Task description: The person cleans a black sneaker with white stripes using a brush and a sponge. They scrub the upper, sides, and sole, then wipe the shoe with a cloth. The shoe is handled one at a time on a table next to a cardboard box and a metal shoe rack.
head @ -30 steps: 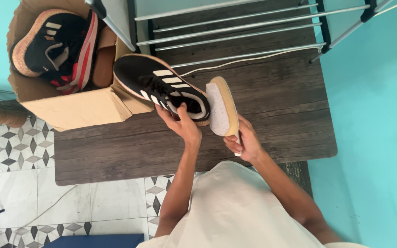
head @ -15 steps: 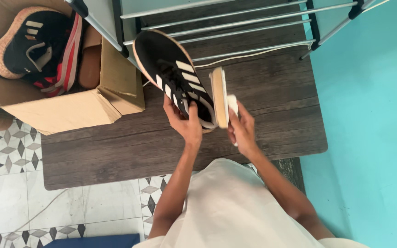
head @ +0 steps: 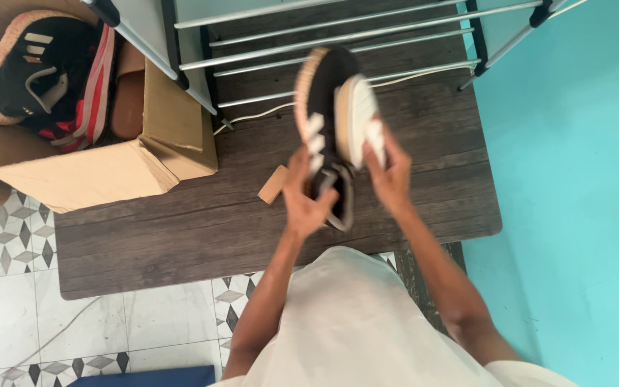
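A: While the frame is read from its left edge, a cardboard box (head: 102,168) is noted at upper left, with dark and red shoes (head: 44,75) piled inside. What is recorded next?

B: A small tan scrap (head: 272,185) is seen lying flat on the dark wooden table (head: 180,229), just left of the hands. Past it, the left hand (head: 304,203) is found at frame centre, fingers curled and closed on the heel end of a black sneaker (head: 322,107) with white stripes.

A: How is the sneaker's long axis entered?

B: It is entered as running almost straight up the frame, heel low at the left hand, toe high against the metal rack bars (head: 338,43). The sneaker is held off the table, turned on its side, sole edge toward frame left. Motion blur is noted; finer detail cannot be told.

A: And to the right?

B: A pale scrubbing brush (head: 356,118) is seen laid against the sneaker's right flank, its length parallel to the shoe. It is gripped from below by the right hand (head: 390,179), fingers wrapped on its lower end. Both hands are judged about equally near the shoe, one on each side.
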